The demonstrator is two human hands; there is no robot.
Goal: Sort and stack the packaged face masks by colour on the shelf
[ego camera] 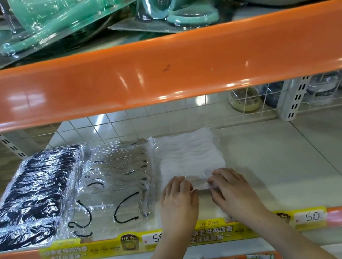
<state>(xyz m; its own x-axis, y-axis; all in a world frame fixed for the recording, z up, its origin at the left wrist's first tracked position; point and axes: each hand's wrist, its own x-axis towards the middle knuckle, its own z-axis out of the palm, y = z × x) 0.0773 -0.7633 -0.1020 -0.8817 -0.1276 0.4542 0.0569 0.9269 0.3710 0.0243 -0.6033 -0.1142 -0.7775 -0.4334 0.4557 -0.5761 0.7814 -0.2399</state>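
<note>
Three overlapping rows of packaged masks lie on the cream shelf [282,168]. Black masks [31,199] fill the left row. The middle row holds pale masks with black ear loops [116,188] in clear wrap. White masks [189,155] form the right row. My left hand [179,199] and my right hand [233,188] both rest palm down on the nearest white pack [199,182], fingers bent over its front edge. The pack's lower part is hidden under my hands.
An orange shelf lip [157,73] hangs overhead, carrying teal items in blister packs [64,18]. A wire grid [164,119] backs the shelf. Yellow price strips [307,217] line the front edge. Bare shelf lies right of the white row.
</note>
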